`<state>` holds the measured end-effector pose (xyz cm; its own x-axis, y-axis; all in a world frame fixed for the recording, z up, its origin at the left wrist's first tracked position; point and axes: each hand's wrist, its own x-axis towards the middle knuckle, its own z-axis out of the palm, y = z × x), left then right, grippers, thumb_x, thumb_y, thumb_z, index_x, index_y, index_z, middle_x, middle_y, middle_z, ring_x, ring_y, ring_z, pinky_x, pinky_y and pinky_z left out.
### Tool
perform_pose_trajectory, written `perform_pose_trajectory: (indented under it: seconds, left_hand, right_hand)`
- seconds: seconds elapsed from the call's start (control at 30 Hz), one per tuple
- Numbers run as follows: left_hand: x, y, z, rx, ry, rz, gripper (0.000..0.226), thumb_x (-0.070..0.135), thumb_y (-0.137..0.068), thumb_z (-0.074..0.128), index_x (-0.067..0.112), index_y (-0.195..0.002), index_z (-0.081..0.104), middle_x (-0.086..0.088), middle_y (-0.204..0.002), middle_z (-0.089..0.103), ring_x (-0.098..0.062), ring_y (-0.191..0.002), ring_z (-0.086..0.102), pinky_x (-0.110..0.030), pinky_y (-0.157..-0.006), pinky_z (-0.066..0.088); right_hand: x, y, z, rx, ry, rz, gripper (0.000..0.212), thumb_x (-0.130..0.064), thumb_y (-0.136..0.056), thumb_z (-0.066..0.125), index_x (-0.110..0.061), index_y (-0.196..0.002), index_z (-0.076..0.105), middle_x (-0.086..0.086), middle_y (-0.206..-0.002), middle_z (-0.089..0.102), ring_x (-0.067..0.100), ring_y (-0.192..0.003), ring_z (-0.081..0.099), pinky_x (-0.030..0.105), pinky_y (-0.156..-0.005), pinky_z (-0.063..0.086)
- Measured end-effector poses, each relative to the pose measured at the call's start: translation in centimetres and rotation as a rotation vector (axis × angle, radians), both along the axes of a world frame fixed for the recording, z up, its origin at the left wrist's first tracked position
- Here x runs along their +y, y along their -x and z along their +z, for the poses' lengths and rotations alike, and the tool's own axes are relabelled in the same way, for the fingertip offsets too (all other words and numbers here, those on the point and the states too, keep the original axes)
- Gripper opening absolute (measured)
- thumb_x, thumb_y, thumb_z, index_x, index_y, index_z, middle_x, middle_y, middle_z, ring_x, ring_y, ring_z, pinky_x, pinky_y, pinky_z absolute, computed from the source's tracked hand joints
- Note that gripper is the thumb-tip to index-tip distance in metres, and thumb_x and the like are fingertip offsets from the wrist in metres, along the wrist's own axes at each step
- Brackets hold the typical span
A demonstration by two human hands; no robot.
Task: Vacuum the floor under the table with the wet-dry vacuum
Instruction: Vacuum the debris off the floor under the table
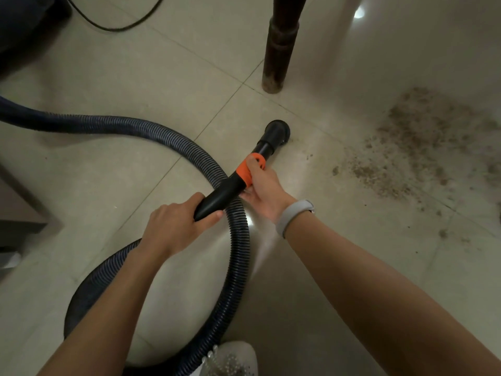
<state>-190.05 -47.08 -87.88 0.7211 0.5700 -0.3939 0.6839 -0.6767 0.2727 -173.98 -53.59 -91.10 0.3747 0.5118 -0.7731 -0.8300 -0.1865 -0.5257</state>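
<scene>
The black rigid plastic wand (221, 195) of the vacuum is held in both hands at the middle of the scene, angled away and to the right. Its near end is gripped by the left hand (176, 223), whose fingers are curled round the tube. Its orange plastic collar (248, 169) is held by the right hand (261, 191), with the thumb laid over the orange part and the fingers wrapped beneath. A grey wristband (294, 215) is worn on the right wrist. The round black nozzle (276, 129) is set on the pale tiled floor (135, 169), just near of the dark wooden table leg (279, 50). A ribbed dark blue hose (151, 131) is looped from the far left round behind the hands. A scatter of brown dirt (414, 147) is spread on the tiles well to the right of the nozzle. A black cable (113, 25) is seen at the far left.
</scene>
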Motion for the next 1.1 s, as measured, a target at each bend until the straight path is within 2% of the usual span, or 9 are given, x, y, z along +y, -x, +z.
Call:
perform_pose_trajectory:
  seconds: [0.07,0.2,0.37,0.47,0.53,0.63,0.73,1.0,1.1]
  left_hand:
    - [0.1,0.4,-0.1,-0.018,0.023,0.029,0.039,0.060,-0.088,0.043,0.023,-0.100,0.049,0.006,-0.060,0.052,-0.017,-0.058,0.053,-0.029,-0.055,0.034]
    - [0.8,0.0,-0.2,-0.038,0.035,0.031,0.038,0.061,-0.087,0.043,0.024,-0.094,0.048,0.005,-0.061,0.055,-0.019,-0.060,0.055,-0.030,-0.054,0.034]
    - [2.5,-3.8,-0.8,-0.095,0.080,0.072,0.041,0.064,-0.086,0.042,0.025,-0.099,0.049,0.000,-0.076,0.062,-0.022,-0.072,0.060,-0.033,-0.065,0.045]
    - [3.5,-6.7,-0.7,-0.115,0.084,0.037,0.045,0.064,-0.087,0.040,0.022,-0.097,0.049,-0.001,-0.075,0.061,-0.022,-0.073,0.060,-0.034,-0.067,0.045]
    - [3.4,-7.6,-0.5,-0.124,0.087,0.025,0.046,0.065,-0.086,0.040,0.021,-0.095,0.050,-0.001,-0.073,0.061,-0.022,-0.072,0.060,-0.034,-0.067,0.045]
    - [2.1,-6.7,-0.2,-0.112,0.084,0.018,0.044,0.064,-0.087,0.041,0.023,-0.099,0.050,-0.001,-0.075,0.061,-0.022,-0.072,0.059,-0.033,-0.066,0.045]
    - [0.6,-3.9,-0.4,-0.102,0.128,0.023,0.039,0.062,-0.086,0.044,0.026,-0.099,0.049,0.002,-0.074,0.061,-0.019,-0.071,0.060,-0.032,-0.065,0.046]
    - [-0.2,0.4,0.2,-0.056,0.197,-0.015,0.032,0.056,-0.087,0.048,0.026,-0.096,0.051,0.002,-0.069,0.062,-0.015,-0.066,0.060,-0.032,-0.064,0.048]
    - [-0.9,0.2,0.4,-0.049,0.225,-0.043,0.026,0.054,-0.089,0.049,0.028,-0.093,0.050,0.005,-0.068,0.062,-0.012,-0.065,0.059,-0.027,-0.062,0.044]
  right_hand:
    - [0.5,0.9,0.0,-0.019,0.001,-0.010,0.037,-0.024,-0.095,0.055,-0.009,-0.126,0.043,0.012,-0.104,0.057,0.033,-0.107,0.061,0.045,-0.090,0.052]
    - [1.6,1.3,0.6,-0.057,0.085,0.081,0.013,-0.026,-0.095,0.054,-0.014,-0.093,0.048,0.007,-0.088,0.058,0.025,-0.091,0.061,0.040,-0.081,0.054]
    - [4.5,-2.4,2.6,-0.183,0.252,0.130,0.018,-0.027,-0.096,0.046,-0.012,-0.105,0.039,0.008,-0.090,0.052,0.023,-0.084,0.053,0.039,-0.078,0.052]
    - [5.3,-4.6,3.6,-0.237,0.279,0.131,0.019,-0.027,-0.097,0.043,-0.011,-0.107,0.037,0.009,-0.092,0.051,0.024,-0.081,0.052,0.039,-0.071,0.050]
    - [4.9,-5.2,4.1,-0.218,0.266,0.131,0.019,-0.027,-0.098,0.042,-0.011,-0.107,0.037,0.007,-0.085,0.050,0.025,-0.083,0.053,0.039,-0.068,0.049]
    - [3.6,-4.3,3.9,-0.181,0.244,0.107,0.017,-0.027,-0.098,0.042,-0.012,-0.106,0.037,0.008,-0.087,0.050,0.026,-0.087,0.054,0.043,-0.074,0.051]
    - [1.9,-1.9,3.1,-0.140,0.216,0.077,0.013,-0.026,-0.097,0.044,-0.015,-0.102,0.040,0.005,-0.085,0.050,0.022,-0.077,0.054,0.044,-0.077,0.052]
    - [-1.0,2.3,2.5,-0.041,0.145,0.026,0.012,-0.029,-0.095,0.051,-0.021,-0.089,0.045,0.003,-0.088,0.056,0.024,-0.090,0.059,0.041,-0.077,0.052]
    - [-2.1,2.3,2.7,-0.021,0.148,0.004,0.015,-0.029,-0.095,0.051,-0.016,-0.099,0.045,0.004,-0.087,0.057,0.024,-0.090,0.059,0.039,-0.075,0.052]
